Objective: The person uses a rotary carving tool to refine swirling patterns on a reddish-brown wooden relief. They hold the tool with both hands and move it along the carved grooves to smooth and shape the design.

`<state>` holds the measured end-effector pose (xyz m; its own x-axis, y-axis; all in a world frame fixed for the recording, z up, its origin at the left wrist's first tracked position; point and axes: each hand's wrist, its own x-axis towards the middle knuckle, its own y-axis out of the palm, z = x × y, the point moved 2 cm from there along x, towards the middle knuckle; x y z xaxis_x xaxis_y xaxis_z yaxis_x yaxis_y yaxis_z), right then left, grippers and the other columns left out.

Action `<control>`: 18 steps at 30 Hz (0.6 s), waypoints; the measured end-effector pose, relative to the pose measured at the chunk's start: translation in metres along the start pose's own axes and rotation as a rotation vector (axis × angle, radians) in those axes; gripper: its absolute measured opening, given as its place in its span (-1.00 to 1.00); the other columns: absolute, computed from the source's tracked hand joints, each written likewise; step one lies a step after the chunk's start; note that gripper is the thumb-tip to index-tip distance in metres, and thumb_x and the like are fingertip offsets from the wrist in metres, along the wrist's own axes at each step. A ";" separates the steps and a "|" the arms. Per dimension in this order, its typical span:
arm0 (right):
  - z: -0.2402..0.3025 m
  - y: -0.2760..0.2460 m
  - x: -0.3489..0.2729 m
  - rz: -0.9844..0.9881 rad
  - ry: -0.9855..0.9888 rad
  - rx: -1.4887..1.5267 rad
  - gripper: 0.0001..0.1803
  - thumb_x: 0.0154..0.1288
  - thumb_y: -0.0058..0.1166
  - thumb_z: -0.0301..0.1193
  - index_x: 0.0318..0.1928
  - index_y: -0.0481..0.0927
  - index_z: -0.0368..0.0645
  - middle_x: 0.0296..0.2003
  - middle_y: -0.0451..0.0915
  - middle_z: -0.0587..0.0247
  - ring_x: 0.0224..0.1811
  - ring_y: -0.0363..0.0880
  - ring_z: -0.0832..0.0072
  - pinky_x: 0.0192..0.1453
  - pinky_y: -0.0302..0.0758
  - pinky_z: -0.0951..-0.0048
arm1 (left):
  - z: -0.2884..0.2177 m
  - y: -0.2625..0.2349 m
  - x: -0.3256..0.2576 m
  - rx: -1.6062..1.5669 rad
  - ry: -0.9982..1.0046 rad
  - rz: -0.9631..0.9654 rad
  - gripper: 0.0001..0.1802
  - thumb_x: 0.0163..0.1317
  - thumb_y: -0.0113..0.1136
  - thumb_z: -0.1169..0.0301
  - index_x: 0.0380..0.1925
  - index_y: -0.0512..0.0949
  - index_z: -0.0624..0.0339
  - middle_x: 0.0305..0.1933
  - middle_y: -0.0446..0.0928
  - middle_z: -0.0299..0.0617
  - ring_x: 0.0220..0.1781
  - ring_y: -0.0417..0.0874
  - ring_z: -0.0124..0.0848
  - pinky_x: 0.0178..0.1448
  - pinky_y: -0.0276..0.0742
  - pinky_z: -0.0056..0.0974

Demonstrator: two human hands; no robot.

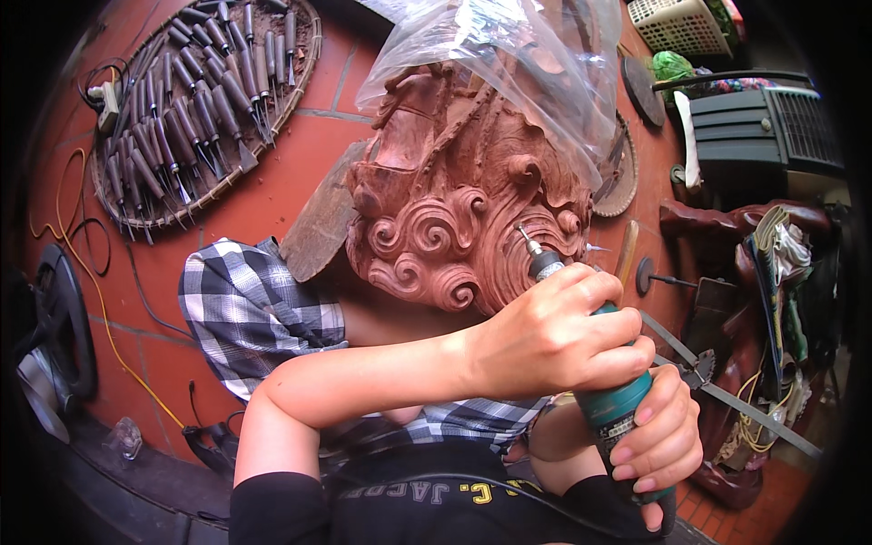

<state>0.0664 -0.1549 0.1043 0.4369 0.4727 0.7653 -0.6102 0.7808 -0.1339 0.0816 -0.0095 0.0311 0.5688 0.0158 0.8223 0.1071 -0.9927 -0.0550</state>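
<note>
Reddish wood carving [454,218], swirled with scrolls, meets the teal rotary tool [604,391].

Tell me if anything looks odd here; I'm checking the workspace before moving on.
Nothing looks broken or spilled. One oddity: a clear plastic bag drapes over the top of the carving while both hands, left hand and right hand, hold the rotary tool against it.
</note>
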 end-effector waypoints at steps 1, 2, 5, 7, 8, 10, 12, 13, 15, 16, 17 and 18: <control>-0.002 0.002 -0.001 0.000 -0.007 0.007 -0.57 0.30 0.33 0.15 -0.30 0.64 0.07 -0.42 0.73 0.54 -0.35 0.70 0.64 0.07 0.39 0.46 | 0.000 0.000 -0.001 0.004 0.001 -0.007 -0.76 0.02 0.30 0.33 -0.24 0.64 -0.03 -0.20 0.59 -0.35 -0.11 0.65 -0.28 -0.12 0.59 -0.20; -0.003 0.003 -0.001 0.000 -0.015 0.014 -0.57 0.31 0.32 0.15 -0.30 0.64 0.07 -0.42 0.73 0.54 -0.35 0.71 0.64 0.07 0.39 0.46 | 0.000 0.000 -0.003 0.009 0.003 -0.014 -0.76 0.02 0.30 0.33 -0.25 0.64 -0.03 -0.20 0.59 -0.35 -0.11 0.65 -0.28 -0.13 0.59 -0.20; -0.003 0.005 -0.001 0.016 -0.004 0.004 -0.56 0.31 0.32 0.16 -0.31 0.64 0.07 -0.44 0.73 0.53 -0.36 0.70 0.64 0.07 0.39 0.47 | 0.001 -0.003 -0.006 0.006 0.004 -0.012 -0.76 0.02 0.30 0.32 -0.25 0.63 -0.03 -0.20 0.59 -0.35 -0.11 0.65 -0.28 -0.12 0.59 -0.20; -0.001 0.009 0.000 0.016 0.026 -0.034 -0.56 0.31 0.32 0.16 -0.31 0.64 0.07 -0.44 0.73 0.53 -0.37 0.71 0.64 0.05 0.40 0.47 | 0.002 -0.004 -0.009 0.001 0.006 -0.029 -0.76 0.02 0.31 0.32 -0.24 0.64 -0.03 -0.19 0.60 -0.35 -0.11 0.65 -0.28 -0.13 0.59 -0.20; -0.001 0.010 0.001 0.015 0.041 -0.055 -0.56 0.31 0.32 0.16 -0.32 0.64 0.07 -0.45 0.73 0.53 -0.37 0.71 0.63 0.04 0.40 0.47 | 0.002 -0.004 -0.010 -0.003 0.008 -0.037 -0.76 0.02 0.31 0.32 -0.24 0.64 -0.03 -0.19 0.60 -0.34 -0.11 0.65 -0.28 -0.13 0.59 -0.20; -0.001 0.010 0.002 0.048 0.052 -0.048 -0.56 0.30 0.33 0.16 -0.32 0.64 0.07 -0.45 0.73 0.52 -0.38 0.72 0.63 0.01 0.42 0.47 | 0.002 -0.007 -0.009 -0.012 0.006 -0.038 -0.75 0.02 0.31 0.32 -0.23 0.65 -0.02 -0.18 0.61 -0.34 -0.11 0.65 -0.27 -0.12 0.59 -0.20; -0.001 0.009 0.003 0.060 0.058 -0.050 -0.55 0.30 0.33 0.16 -0.32 0.64 0.06 -0.44 0.74 0.52 -0.38 0.73 0.62 -0.01 0.43 0.47 | 0.003 -0.009 -0.009 -0.015 0.002 -0.038 -0.74 0.02 0.32 0.33 -0.23 0.66 -0.01 -0.18 0.62 -0.33 -0.12 0.66 -0.27 -0.12 0.60 -0.20; -0.002 0.009 0.003 0.057 0.058 -0.055 -0.55 0.30 0.33 0.16 -0.32 0.64 0.06 -0.44 0.74 0.51 -0.37 0.73 0.62 -0.02 0.43 0.47 | 0.004 -0.010 -0.009 -0.013 0.000 -0.038 -0.74 0.02 0.32 0.33 -0.23 0.66 0.00 -0.18 0.63 -0.32 -0.12 0.66 -0.27 -0.12 0.60 -0.19; -0.006 0.009 0.005 0.079 0.063 -0.043 -0.55 0.30 0.34 0.16 -0.33 0.64 0.06 -0.44 0.74 0.51 -0.37 0.73 0.61 -0.02 0.44 0.47 | 0.005 -0.010 -0.010 -0.006 -0.006 -0.039 -0.74 0.01 0.32 0.33 -0.23 0.67 0.01 -0.18 0.63 -0.32 -0.13 0.66 -0.26 -0.12 0.60 -0.19; -0.009 0.009 0.009 0.103 0.066 -0.025 -0.55 0.30 0.34 0.16 -0.33 0.64 0.06 -0.44 0.74 0.51 -0.37 0.73 0.61 -0.02 0.44 0.47 | 0.006 -0.011 -0.009 0.000 -0.008 -0.039 -0.74 0.01 0.33 0.33 -0.23 0.67 0.01 -0.18 0.63 -0.31 -0.13 0.66 -0.26 -0.12 0.61 -0.19; -0.011 0.009 0.012 0.128 0.070 -0.007 -0.55 0.30 0.34 0.16 -0.33 0.64 0.06 -0.44 0.74 0.51 -0.37 0.73 0.61 -0.02 0.44 0.48 | 0.006 -0.011 -0.009 0.005 -0.011 -0.039 -0.74 0.00 0.33 0.34 -0.23 0.67 0.02 -0.18 0.63 -0.31 -0.13 0.67 -0.26 -0.12 0.61 -0.18; -0.011 0.010 0.013 0.110 0.071 -0.021 -0.57 0.36 0.30 0.11 -0.33 0.65 0.02 -0.42 0.76 0.45 -0.35 0.76 0.56 -0.05 0.47 0.47 | 0.008 -0.010 -0.010 -0.003 -0.014 -0.047 -0.74 0.00 0.33 0.34 -0.24 0.67 0.02 -0.19 0.63 -0.31 -0.13 0.67 -0.26 -0.12 0.61 -0.18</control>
<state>0.0732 -0.1362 0.1056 0.4146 0.5829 0.6988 -0.6433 0.7309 -0.2281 0.0812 0.0014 0.0196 0.5743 0.0642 0.8161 0.1318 -0.9912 -0.0148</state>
